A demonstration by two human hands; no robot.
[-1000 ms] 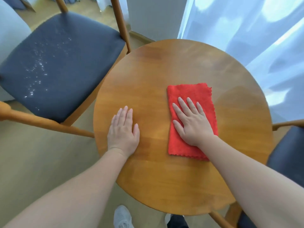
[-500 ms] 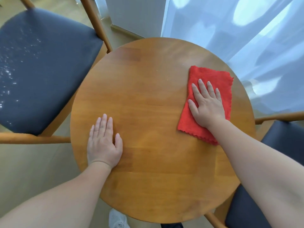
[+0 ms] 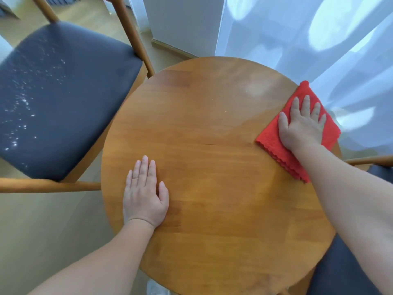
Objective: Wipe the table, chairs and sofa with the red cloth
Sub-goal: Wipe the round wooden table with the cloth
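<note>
Where the red cloth lies: red cloth (image 3: 274, 145) flat on the far right of the round wooden table (image 3: 212, 145), at the rim beside the curtain; its right corner seems to pass the edge.
Right hand: right hand (image 3: 302, 126) palm down on the middle of the cloth, fingers straight and slightly spread, pointing far. It presses on the fabric, with nothing curled round it.
Left hand: left hand (image 3: 144, 194) flat on bare wood at the near left of the table, fingers straight and close together, thumb out to the right. It holds nothing and is well apart from the cloth.
Cloth detail: folded, with a scalloped edge along its near-left side and layers showing at the near corner.
Table top: faint sheen from the cloth toward the centre; a few tiny pale specks far of centre.
Left chair: left chair (image 3: 59, 99) has a wooden frame and a dark seat strewn with white specks (image 3: 23, 103); one frame post is just beside the table's far-left rim.
Right chair: right chair (image 3: 340, 273) shows a dark seat at near right, partly hidden by the right forearm; its wooden rail (image 3: 370, 160) shows right of the table.
Backdrop: sheer white curtain (image 3: 319, 39) far right; pale floor (image 3: 42, 231) left.
</note>
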